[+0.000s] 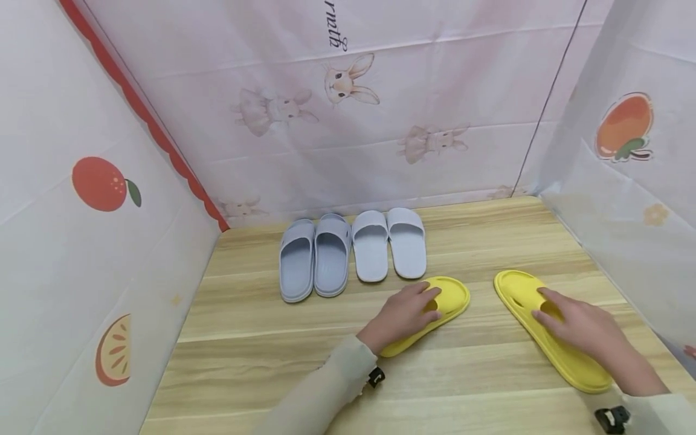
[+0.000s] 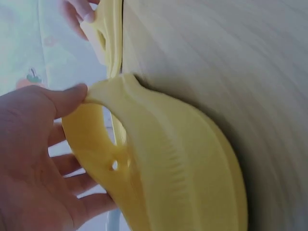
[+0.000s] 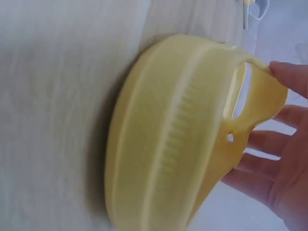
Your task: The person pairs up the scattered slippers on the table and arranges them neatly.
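My left hand [image 1: 401,315] grips the strap of a yellow slipper [image 1: 454,294] that lies slanted on the wood-grain surface, toe to the upper right. In the left wrist view, the thumb [image 2: 72,98] sits at one end of the strap edge and the other fingers spread along its outer side. A matching yellow slipper [image 1: 515,285] lies further right, toe to the upper left, its strap held by my right hand [image 1: 589,329]. The right wrist view shows the thumb [image 3: 288,74] on that strap's edge, with the fingers along the outside. Both soles appear to rest on the surface.
A grey-blue slipper pair [image 1: 315,260] and a white slipper pair [image 1: 390,248] stand side by side near the back wall [image 1: 326,163]. Printed fabric walls enclose the wood-grain surface [image 1: 234,344] at left, back and right.
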Demonstrator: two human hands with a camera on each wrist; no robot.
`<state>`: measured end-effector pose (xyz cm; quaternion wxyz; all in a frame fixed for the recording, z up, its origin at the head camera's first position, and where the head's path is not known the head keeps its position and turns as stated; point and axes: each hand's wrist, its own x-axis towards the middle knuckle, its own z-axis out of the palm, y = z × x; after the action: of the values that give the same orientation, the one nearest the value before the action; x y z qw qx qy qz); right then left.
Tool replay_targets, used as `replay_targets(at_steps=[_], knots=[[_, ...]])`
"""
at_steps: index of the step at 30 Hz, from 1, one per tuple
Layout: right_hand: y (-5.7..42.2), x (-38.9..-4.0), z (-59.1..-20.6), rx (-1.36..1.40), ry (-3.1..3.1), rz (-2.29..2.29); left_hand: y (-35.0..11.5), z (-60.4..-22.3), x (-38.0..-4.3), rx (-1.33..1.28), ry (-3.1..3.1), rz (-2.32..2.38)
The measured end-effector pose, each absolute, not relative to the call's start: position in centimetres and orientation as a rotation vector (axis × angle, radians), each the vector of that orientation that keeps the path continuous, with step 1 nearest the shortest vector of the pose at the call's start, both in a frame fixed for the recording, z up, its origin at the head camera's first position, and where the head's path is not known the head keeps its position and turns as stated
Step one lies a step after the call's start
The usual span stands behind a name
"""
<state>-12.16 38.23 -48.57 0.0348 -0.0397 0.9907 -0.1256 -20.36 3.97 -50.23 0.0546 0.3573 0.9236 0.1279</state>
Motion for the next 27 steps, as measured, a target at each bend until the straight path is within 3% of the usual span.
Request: replay_targets(at_steps=[27], knots=[[33.4,-12.1,-48.6,0.048,3.106,-0.370,12.5,-50.2,-20.7,0.709,3.107,0.290]])
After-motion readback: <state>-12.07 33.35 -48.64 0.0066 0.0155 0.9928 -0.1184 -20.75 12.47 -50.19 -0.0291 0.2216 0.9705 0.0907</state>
